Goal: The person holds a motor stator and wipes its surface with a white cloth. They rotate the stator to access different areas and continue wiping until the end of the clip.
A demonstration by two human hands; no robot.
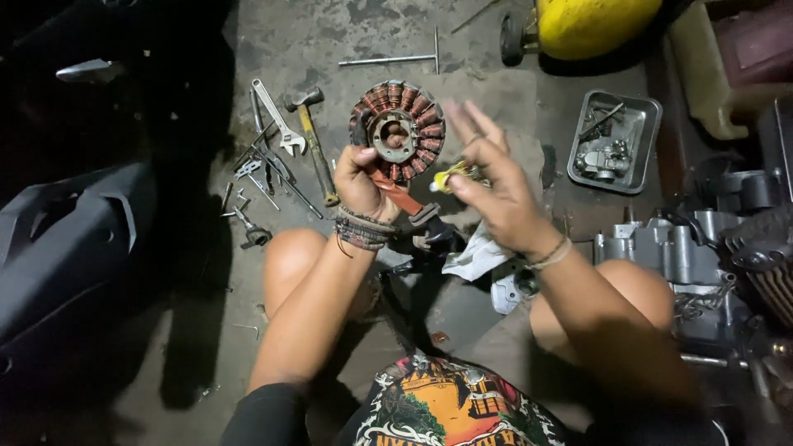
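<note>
My left hand (pixel 360 177) grips a round stator (pixel 399 130) with copper-wound coils, held up above my knees. A red-orange sleeve with a black connector (pixel 417 211) hangs from it. My right hand (pixel 489 177) pinches a small yellow piece of wire or tape (pixel 453 176) beside the stator's lower right edge, with the other fingers spread.
On the concrete floor lie an adjustable wrench (pixel 277 118), a hammer (pixel 314 140) and several small tools at left. A T-handle rod (pixel 396 58) lies at the back. A metal tray (pixel 615 140) holds parts at right. An engine block (pixel 710 256) stands at right, dark bodywork (pixel 66 231) at left.
</note>
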